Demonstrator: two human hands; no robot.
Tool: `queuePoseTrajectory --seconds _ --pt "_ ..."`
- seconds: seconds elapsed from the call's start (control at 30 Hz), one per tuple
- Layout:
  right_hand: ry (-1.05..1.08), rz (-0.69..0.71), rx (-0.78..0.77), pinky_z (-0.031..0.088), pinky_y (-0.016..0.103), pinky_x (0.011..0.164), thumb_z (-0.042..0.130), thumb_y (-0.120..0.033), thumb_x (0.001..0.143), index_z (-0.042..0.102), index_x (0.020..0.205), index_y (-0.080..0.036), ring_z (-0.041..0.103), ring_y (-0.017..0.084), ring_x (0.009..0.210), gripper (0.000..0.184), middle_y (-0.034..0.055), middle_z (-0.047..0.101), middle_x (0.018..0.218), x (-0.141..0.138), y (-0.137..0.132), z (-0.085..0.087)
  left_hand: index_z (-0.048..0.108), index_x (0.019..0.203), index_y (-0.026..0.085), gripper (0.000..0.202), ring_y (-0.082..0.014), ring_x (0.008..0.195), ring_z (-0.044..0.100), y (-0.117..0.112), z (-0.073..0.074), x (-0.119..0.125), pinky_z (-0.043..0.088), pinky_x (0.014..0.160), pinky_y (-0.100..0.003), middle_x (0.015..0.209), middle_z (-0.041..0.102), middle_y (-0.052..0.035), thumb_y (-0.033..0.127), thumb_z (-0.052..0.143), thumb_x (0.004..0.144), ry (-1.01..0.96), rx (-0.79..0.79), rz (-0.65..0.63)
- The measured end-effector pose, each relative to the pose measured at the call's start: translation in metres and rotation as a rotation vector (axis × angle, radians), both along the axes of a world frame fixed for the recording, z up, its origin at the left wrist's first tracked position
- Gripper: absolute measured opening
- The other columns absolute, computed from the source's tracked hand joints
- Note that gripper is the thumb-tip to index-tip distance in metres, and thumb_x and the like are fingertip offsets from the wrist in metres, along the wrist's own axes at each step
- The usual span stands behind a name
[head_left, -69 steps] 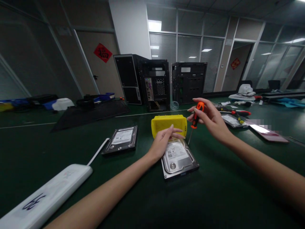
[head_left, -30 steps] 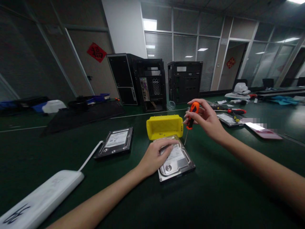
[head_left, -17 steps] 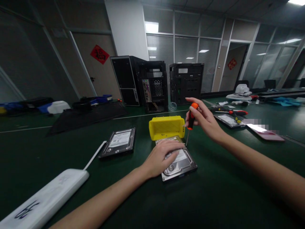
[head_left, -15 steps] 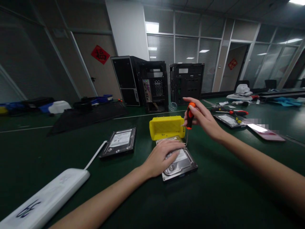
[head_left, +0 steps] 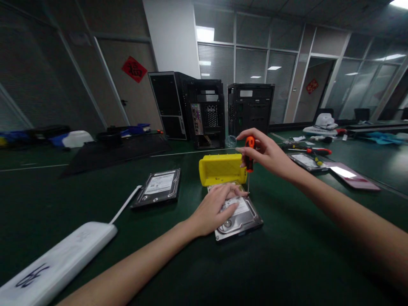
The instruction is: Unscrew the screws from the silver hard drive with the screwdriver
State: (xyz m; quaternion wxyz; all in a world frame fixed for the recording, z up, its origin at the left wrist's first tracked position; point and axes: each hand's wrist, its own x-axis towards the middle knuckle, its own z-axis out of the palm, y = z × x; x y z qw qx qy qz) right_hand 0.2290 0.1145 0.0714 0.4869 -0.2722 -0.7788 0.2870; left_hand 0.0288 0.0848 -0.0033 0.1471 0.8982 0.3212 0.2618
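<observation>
A silver hard drive [head_left: 241,216] lies on the green table in front of me. My left hand [head_left: 214,208] rests flat on its top, fingers spread. My right hand [head_left: 267,154] pinches the orange and black handle of a small screwdriver [head_left: 249,155], held upright. The thin shaft points down and its tip meets the drive's far right corner, beside my left fingertips. A yellow plastic box [head_left: 222,169] stands just behind the drive.
A second hard drive [head_left: 157,186] lies to the left. A white power strip [head_left: 54,265] sits at the near left. Two open computer cases [head_left: 207,111] stand at the back. More screwdrivers [head_left: 315,150], another drive and a pink flat object [head_left: 349,174] lie to the right.
My left hand slid from the yellow box down onto the drive. My right hand carried the screwdriver left, turned it upright and set its tip at the drive's corner.
</observation>
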Motion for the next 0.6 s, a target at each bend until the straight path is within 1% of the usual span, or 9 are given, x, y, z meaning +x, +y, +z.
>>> queuePoseTrajectory --seconds 0.1,0.2,0.27,0.33,0.4,0.5,0.53,0.6 --pt "-0.024 0.009 0.012 0.051 0.026 0.051 0.049 -0.038 0.085 0.049 0.101 -0.023 0.06 0.012 0.058 0.022 -0.0027 0.052 0.069 -0.004 -0.004 0.0 0.046 0.113 0.022 0.028 -0.0238 0.109 0.048 0.0 -0.001 0.0 0.037 0.093 -0.042 0.117 0.056 -0.0058 0.024 0.048 0.085 0.004 0.004 -0.002" --pt "-0.014 0.038 -0.036 0.051 0.026 0.054 0.039 -0.039 0.09 0.049 0.109 -0.024 0.06 0.012 0.063 0.027 -0.0007 0.054 0.073 -0.003 -0.008 0.0 0.046 0.113 0.022 0.028 -0.0245 0.109 0.048 0.0 -0.002 0.0 0.037 0.093 -0.043 0.117 0.055 -0.0064 0.025 0.048 0.085 -0.006 0.007 0.004" --pt "0.022 0.054 -0.076 0.052 0.025 0.057 0.038 -0.038 0.09 0.048 0.114 -0.024 0.061 0.011 0.067 0.029 0.0006 0.055 0.081 -0.001 -0.01 0.0 0.047 0.113 0.022 0.028 -0.0248 0.108 0.048 0.0 0.0 0.0 0.037 0.093 -0.043 0.117 0.056 -0.0064 0.025 0.048 0.085 -0.015 -0.002 0.003" --pt "0.071 0.056 -0.089 0.052 0.024 0.061 0.042 -0.035 0.089 0.049 0.115 -0.023 0.061 0.01 0.07 0.029 0.0017 0.056 0.089 0.001 -0.01 -0.001 0.047 0.114 0.023 0.029 -0.0245 0.109 0.048 -0.001 0.003 0.0 0.036 0.094 -0.044 0.116 0.056 -0.0057 0.024 0.047 0.085 -0.01 -0.024 -0.018" --pt "0.126 0.047 -0.069 0.052 0.024 0.066 0.047 -0.032 0.087 0.051 0.11 -0.021 0.061 0.01 0.071 0.026 0.0023 0.056 0.091 0.001 -0.009 -0.002 0.048 0.115 0.024 0.031 -0.0241 0.11 0.048 -0.002 0.005 0.0 0.035 0.095 -0.044 0.117 0.056 -0.0048 0.021 0.047 0.084 0.002 -0.04 -0.048" --pt "0.231 0.067 -0.06 0.052 0.026 0.071 0.052 -0.029 0.084 0.052 0.097 -0.02 0.059 0.009 0.071 0.016 0.0005 0.056 0.084 0.0 -0.004 -0.006 0.049 0.115 0.025 0.031 -0.0236 0.111 0.047 -0.002 0.007 0.0 0.034 0.096 -0.043 0.119 0.056 -0.0036 0.02 0.047 0.084 0.017 -0.039 -0.06" --pt "0.26 0.086 -0.069 0.051 0.026 0.069 0.053 -0.029 0.083 0.052 0.094 -0.02 0.058 0.009 0.069 0.014 -0.0007 0.055 0.08 -0.001 -0.002 -0.008 0.049 0.115 0.024 0.031 -0.0236 0.111 0.047 -0.002 0.007 0.001 0.034 0.096 -0.043 0.119 0.056 -0.0036 0.02 0.047 0.084 0.017 -0.033 -0.051" --pt "0.294 0.118 -0.095 0.049 0.023 0.062 0.055 -0.031 0.082 0.05 0.091 -0.022 0.055 0.008 0.063 0.014 -0.003 0.053 0.074 -0.002 0.002 -0.011 0.05 0.114 0.024 0.03 -0.0239 0.111 0.047 -0.001 0.005 0.001 0.035 0.095 -0.043 0.12 0.056 -0.0038 0.021 0.047 0.084 0.023 -0.027 -0.04"
